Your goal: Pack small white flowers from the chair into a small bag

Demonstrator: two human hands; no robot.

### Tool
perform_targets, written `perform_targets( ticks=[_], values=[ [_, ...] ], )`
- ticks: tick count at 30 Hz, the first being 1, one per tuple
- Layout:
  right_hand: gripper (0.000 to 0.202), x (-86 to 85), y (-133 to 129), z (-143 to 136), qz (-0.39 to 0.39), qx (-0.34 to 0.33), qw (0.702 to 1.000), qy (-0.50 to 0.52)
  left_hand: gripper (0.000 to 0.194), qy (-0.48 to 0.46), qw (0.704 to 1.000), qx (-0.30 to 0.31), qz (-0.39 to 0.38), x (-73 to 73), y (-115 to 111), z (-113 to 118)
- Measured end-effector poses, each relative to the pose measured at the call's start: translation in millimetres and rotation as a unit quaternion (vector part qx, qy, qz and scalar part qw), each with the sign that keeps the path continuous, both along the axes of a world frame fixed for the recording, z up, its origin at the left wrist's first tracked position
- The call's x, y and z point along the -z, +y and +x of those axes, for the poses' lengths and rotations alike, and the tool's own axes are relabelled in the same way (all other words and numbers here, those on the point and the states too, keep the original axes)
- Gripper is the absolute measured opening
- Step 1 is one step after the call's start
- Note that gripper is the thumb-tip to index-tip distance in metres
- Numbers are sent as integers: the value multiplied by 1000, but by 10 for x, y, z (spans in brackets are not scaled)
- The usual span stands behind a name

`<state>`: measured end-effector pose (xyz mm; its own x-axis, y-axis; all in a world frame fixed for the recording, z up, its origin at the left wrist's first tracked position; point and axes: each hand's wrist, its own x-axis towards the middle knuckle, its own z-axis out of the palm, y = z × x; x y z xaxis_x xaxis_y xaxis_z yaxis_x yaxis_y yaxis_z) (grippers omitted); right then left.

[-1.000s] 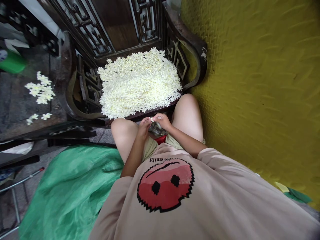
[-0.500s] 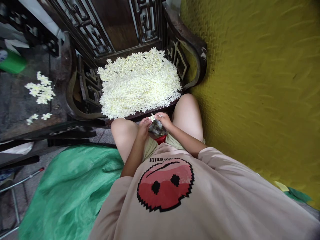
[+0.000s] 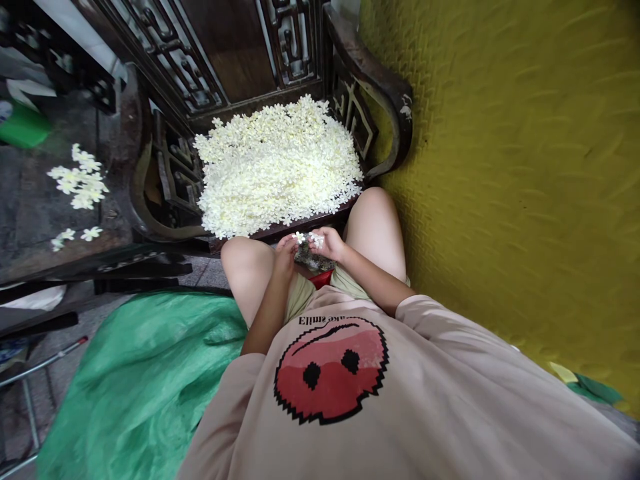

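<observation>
Between my knees, my left hand pinches a single white flower at its fingertips. Just to the right, my right hand is cupped with its fingers curled around a few small white flowers. A narrow gap separates the two hands. Beyond them, a thick layer of white flowers covers the seat of a dark carved wooden chair. Below the hands, something grey and mottled shows between my thighs, partly hidden, so its kind is unclear.
On the left, several loose white flowers lie on a dark wooden surface near a green container. Green sheeting spreads beside my left leg, near a metal frame. A textured yellow wall rises close on my right.
My hands have drawn slightly apart. The flower that was between both hands is now at the left fingertips, and the right hand has turned so the flowers in it show.
</observation>
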<state>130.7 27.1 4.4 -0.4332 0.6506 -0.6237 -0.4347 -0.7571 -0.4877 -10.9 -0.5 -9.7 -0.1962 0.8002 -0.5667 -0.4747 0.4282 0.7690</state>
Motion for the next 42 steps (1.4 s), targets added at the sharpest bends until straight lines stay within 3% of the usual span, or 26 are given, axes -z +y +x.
perform_targets(
  ticks=[7, 9, 12, 14, 16, 18, 21, 27, 33, 42],
  values=[
    [9, -94, 3, 56, 2, -19, 997, 80, 34, 8, 1000, 4, 5, -19, -2, -39],
    [10, -79, 6, 44, -1, -22, 998, 56, 35, 10, 1000, -2, 7, -25, -1, -45],
    [18, -5, -10, -13, 32, -17, 997, -69, 34, 22, 1000, -18, 8, -24, -7, -40],
    [23, 53, -36, -58, 113, 12, 977, -181, 32, 42, 999, -23, 10, -22, -18, -30],
    [25, 94, -63, -90, 220, 38, 938, -266, 30, 64, 998, -17, 17, -24, -31, -18],
    [24, 112, -81, -101, 307, 32, 900, -306, 28, 77, 997, -6, 28, -33, -40, -7],
    [24, 112, -89, -91, 370, -4, 871, -323, 27, 82, 996, -1, 35, -45, -39, 2],
    [23, 124, -84, -79, 385, -13, 855, -348, 35, 21, 999, 31, 6, -47, -34, -5],
    [30, 115, -82, -82, 369, 3, 864, -343, 40, -41, 997, 67, 12, -78, -45, -14],
    [22, 74, -100, -60, 387, 6, 848, -362, 37, -28, 997, 68, 18, -105, -43, -8]
  ],
)
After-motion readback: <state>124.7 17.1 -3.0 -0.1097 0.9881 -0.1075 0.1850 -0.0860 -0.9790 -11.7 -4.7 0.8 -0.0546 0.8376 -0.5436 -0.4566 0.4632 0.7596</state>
